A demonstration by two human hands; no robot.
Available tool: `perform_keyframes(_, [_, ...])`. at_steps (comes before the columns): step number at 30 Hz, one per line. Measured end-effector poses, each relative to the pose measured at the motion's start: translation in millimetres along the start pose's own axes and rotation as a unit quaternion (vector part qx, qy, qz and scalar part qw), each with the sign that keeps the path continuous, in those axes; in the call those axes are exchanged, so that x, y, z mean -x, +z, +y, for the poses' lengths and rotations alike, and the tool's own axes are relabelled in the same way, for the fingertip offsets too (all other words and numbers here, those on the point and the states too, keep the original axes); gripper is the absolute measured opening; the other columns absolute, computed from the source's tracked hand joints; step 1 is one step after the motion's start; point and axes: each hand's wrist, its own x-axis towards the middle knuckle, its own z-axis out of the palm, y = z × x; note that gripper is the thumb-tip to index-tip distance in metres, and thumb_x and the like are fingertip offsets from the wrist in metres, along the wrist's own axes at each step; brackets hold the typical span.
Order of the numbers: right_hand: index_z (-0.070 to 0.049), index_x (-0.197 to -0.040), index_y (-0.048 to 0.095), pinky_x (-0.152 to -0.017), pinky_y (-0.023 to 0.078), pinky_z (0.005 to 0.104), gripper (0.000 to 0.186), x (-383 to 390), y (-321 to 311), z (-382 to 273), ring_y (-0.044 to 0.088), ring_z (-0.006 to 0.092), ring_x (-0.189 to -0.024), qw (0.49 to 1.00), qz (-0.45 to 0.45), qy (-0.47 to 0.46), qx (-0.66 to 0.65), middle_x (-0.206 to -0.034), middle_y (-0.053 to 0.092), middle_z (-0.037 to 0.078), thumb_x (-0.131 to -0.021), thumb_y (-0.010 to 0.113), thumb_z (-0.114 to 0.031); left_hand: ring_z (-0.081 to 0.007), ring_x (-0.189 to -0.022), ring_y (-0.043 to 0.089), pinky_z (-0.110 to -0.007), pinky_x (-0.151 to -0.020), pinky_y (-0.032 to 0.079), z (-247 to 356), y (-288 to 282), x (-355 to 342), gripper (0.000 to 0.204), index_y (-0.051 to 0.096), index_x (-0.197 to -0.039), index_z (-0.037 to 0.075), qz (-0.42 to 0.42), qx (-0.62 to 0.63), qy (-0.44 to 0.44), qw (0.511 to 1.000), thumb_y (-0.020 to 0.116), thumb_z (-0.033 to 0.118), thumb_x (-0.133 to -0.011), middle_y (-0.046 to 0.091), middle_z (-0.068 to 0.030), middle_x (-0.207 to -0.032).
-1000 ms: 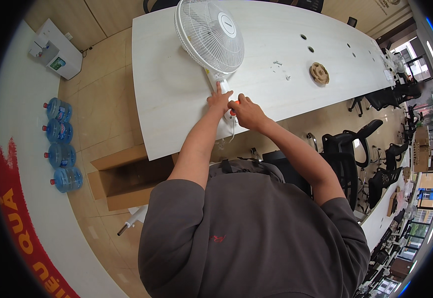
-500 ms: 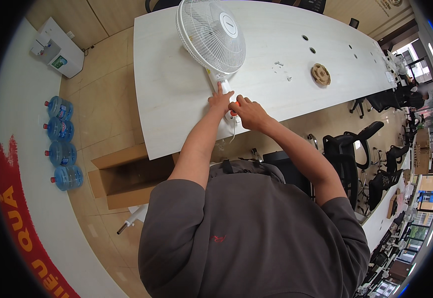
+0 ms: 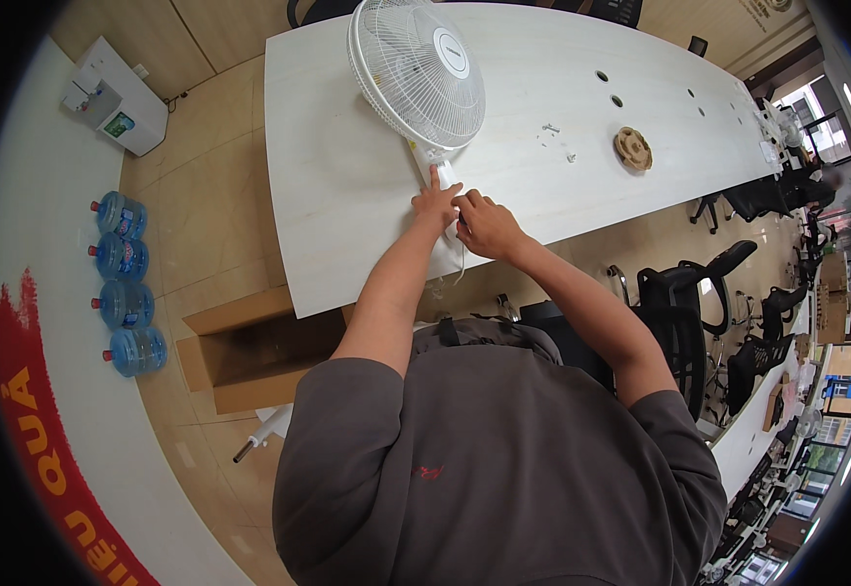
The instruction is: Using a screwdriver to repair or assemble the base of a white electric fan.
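A white electric fan (image 3: 425, 78) with a round wire cage lies on the white table (image 3: 318, 186), its neck toward me. My left hand (image 3: 434, 207) grips the neck just below the cage, index finger stretched along it and thumb out to the right. Close beside it, my right hand (image 3: 489, 228) is closed around a screwdriver at the neck's lower end. Its fingers cover nearly all of the tool; only a dark bit of handle shows. A white cord (image 3: 462, 266) hangs from the fan's near end over the table edge.
Small loose parts (image 3: 549, 130) and a round brown cardboard piece (image 3: 632, 148) lie right of the fan. An open carton (image 3: 259, 347) stands on the floor at the left, near several water bottles (image 3: 123, 256) and a water dispenser (image 3: 118, 103). Black chairs (image 3: 674, 293) stand at right.
My right hand has turned around the screwdriver, so its orange handle is now hidden. The left hand and the fan keep their places.
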Motion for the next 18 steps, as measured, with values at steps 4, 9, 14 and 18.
perform_keyframes(4, [-0.003, -0.12, 0.047, -0.078, 0.051, 0.0476, 0.042, -3.0, -2.9, -3.9, 0.061, 0.0376, -0.095, 0.993, -0.045, 0.108, -0.018, -0.108, 0.055, 0.016, -0.082, 0.063, -0.009, -0.0342, -0.129, 0.046, -0.048, -0.096, 0.044, 0.8, 0.1, 2.3, 0.073, 0.042, -0.141, 0.045, 0.006, -0.011, 0.01, 1.0, 0.076, 0.032, -0.078, 0.0, -0.0138, -0.162])
perform_keyframes(9, [-0.002, -0.121, 0.046, -0.081, 0.051, 0.0476, 0.045, -1.1, 1.1, 11.0, 0.061, 0.0386, -0.094, 0.999, -0.009, -0.039, -0.01, -0.107, 0.056, 0.017, -0.083, 0.066, -0.015, -0.0334, -0.128, 0.048, -0.048, -0.096, 0.045, 1.3, -1.5, 3.3, 0.073, 0.042, -0.141, 0.045, 0.005, -0.004, 0.012, 1.0, 0.077, 0.032, -0.078, 0.0, -0.0141, -0.162])
perform_keyframes(14, [-0.002, -0.118, 0.047, -0.082, 0.05, 0.0467, 0.043, -0.3, -10.0, -3.8, 0.058, 0.039, -0.098, 0.998, -0.016, 0.052, -0.008, -0.106, 0.055, 0.019, -0.08, 0.066, -0.013, -0.0331, -0.128, 0.048, -0.048, -0.097, 0.044, 1.4, -1.1, 5.9, 0.072, 0.042, -0.141, 0.046, 0.006, -0.022, 0.016, 1.0, 0.077, 0.034, -0.079, 0.0, -0.0133, -0.162])
perform_keyframes(18, [-0.005, -0.118, 0.049, -0.077, 0.052, 0.0462, 0.042, -3.4, -2.2, 0.3, 0.059, 0.0396, -0.096, 0.992, -0.062, 0.108, -0.027, -0.105, 0.053, 0.02, -0.081, 0.066, -0.014, -0.0332, -0.128, 0.047, -0.048, -0.097, 0.044, -0.1, 3.3, -0.9, 0.073, 0.042, -0.141, 0.046, 0.002, -0.02, 0.006, 1.0, 0.076, 0.034, -0.078, 0.0, -0.0134, -0.162])
